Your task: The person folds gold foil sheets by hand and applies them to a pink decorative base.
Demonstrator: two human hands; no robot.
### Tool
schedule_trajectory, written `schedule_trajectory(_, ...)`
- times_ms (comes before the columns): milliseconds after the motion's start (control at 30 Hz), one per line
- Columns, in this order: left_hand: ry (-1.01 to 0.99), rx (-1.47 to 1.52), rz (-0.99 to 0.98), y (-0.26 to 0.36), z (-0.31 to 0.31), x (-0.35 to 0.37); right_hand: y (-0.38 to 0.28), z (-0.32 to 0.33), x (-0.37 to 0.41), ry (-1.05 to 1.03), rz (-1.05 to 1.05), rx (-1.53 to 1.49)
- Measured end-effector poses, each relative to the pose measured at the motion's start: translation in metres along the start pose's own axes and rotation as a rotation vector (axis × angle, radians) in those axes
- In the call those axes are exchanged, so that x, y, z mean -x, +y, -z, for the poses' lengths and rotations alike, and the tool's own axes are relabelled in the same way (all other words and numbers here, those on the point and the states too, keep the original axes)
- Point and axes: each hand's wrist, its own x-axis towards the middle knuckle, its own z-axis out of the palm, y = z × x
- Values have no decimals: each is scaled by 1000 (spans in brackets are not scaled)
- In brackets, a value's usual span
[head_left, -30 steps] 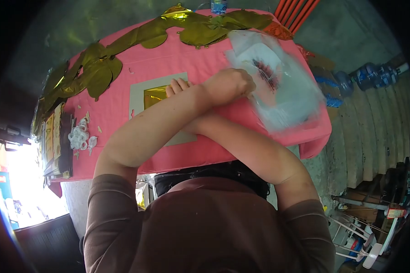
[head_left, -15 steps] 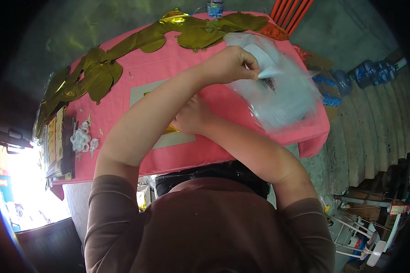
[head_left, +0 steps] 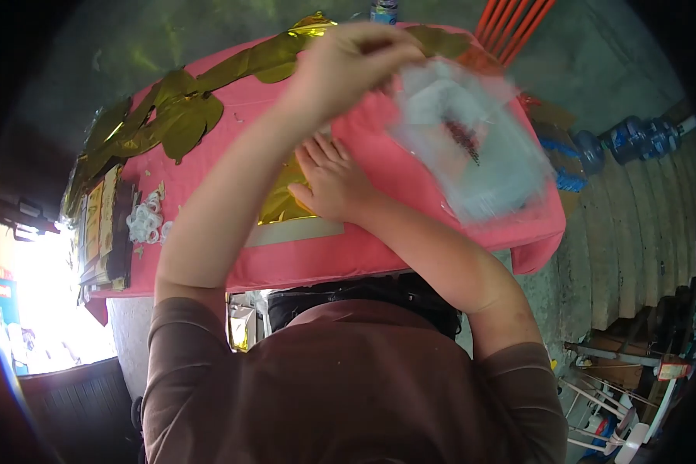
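A: Two hands, diff jobs. Left hand (head_left: 348,66)?
B: Raised over the far side of the desk (head_left: 410,247), fingers closed, pinching the top edge of a clear bag (head_left: 472,147). The bag hangs off that grip, tilted, with its lower end down by the desk's right edge. Too blurred to tell if it touches. Sth printed red/dark inside, can't read it.
A: Why hold it by the edge?
B: Prob. so the contents settle away from the fingers. My guess only.
A: Right hand (head_left: 332,182)?
B: Open, palm flat, fingers spread on gold foil (head_left: 282,203), which lies on a grey card (head_left: 301,230) mid-desk. It grips nothing. Looks like it pins the foil, since thin stuff like that curls and slides.
A: Rest?
B: Gold leaves (head_left: 182,116) along the far and left rim. White rings (head_left: 143,220) and a stack of packs (head_left: 104,232) at the left end. Bottle (head_left: 384,11) at the far edge.
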Motion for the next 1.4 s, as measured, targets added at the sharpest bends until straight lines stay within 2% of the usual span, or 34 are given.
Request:
schedule_trajectory(100, 249, -182, -37, 41, 59, 25, 0, 1, -1, -57, -22, -54)
schedule_trajectory(200, 357, -196, -96, 60, 112, 66, -2, 4, -3, -137, -26, -31)
schedule_trajectory(267, 259, -514, -41, 59, 160, 101, -2, 6, -5, -193, -55, 44)
schedule_trajectory(300, 250, -545, 113, 60, 173, 120, -3, 6, -6, -191, -30, 20)
schedule_trajectory(367, 159, -582, 294, 46, 204, 157, -4, 9, -6, -253, -85, 62)
schedule_trajectory(400, 199, -635, 500, 49, 200, 171, -4, 9, -6, -253, -74, 51)
schedule_trajectory(433, 206, -642, 505, 43, 208, 182, -5, 11, -7, -265, -78, 73)
schedule_trajectory(500, 29, -667, 554, 30, 230, 210, -3, 13, -6, -288, -73, 93)
schedule_trajectory(567, -13, -728, 645, 33, 240, 223, -5, 13, -8, -306, -100, 86)
schedule_trajectory(633, -179, -877, 851, 44, 245, 222, -4, 14, -8, -308, -91, 91)
schedule_trajectory(667, -175, -877, 857, 50, 247, 220, -5, 14, -8, -311, -92, 99)
schedule_trajectory(733, -176, -1185, 935, 59, 250, 213, -5, 14, -9, -318, -91, 93)
schedule_trajectory(767, -173, -1182, 940, 60, 251, 210, -5, 14, -9, -322, -95, 90)
schedule_trajectory(833, 56, -1294, 857, 59, 249, 204, -5, 15, -9, -329, -89, 97)
schedule_trajectory(900, 66, -1139, 693, 57, 209, 195, -5, 15, -9, -331, -80, 103)
schedule_trajectory(967, -210, -1080, 446, 37, 169, 201, -4, 15, -9, -332, -88, 94)
schedule_trajectory(1033, -222, -886, 285, 13, 138, 212, -5, 15, -10, -334, -88, 95)
schedule_trajectory(1167, -262, -877, 308, 3, 139, 225, -4, 15, -9, -335, -88, 98)
schedule_trajectory(1233, -375, -783, 442, 15, 148, 219, -4, 15, -9, -343, -87, 103)
schedule_trajectory(1367, -250, -750, 502, 5, 144, 195, -4, 14, -9, -356, -105, 103)
schedule_trajectory(1400, -138, -780, 510, -9, 141, 189, -5, 15, -10, -356, -98, 106)
